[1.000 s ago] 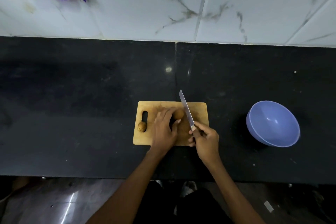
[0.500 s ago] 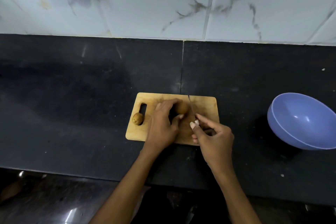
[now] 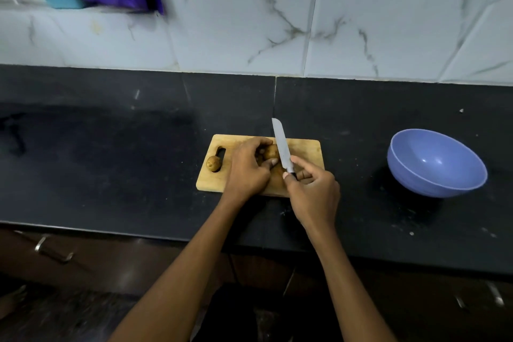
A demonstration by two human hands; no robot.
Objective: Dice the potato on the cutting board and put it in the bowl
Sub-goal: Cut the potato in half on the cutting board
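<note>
1. Potato [image 3: 270, 152] sits mid-board [image 3: 305, 151], pinned by my left hand [image 3: 248, 168], its grip curled around it.
2. Right hand [image 3: 312, 191] has its grip closed on the knife [image 3: 281, 146], blade just beside the potato.
3. Bowl [image 3: 437, 164] stands well right on the worktop [image 3: 111, 147].

A cutting board [image 3: 305, 151] lies on the counter [image 3: 111, 147] in front of me, with a tiled wall [image 3: 361, 22] behind the counter. On the board, my left hand [image 3: 247, 169] holds a potato [image 3: 271, 152] near the middle, a second potato [image 3: 213, 163] sits at the board's left end beside its handle slot, and my right hand [image 3: 312, 191] holds a knife [image 3: 281, 144] just right of the held potato, its tip pointing away from me past the board's far edge. A bowl [image 3: 435, 164] stands on the counter well to the right of the board.
</note>
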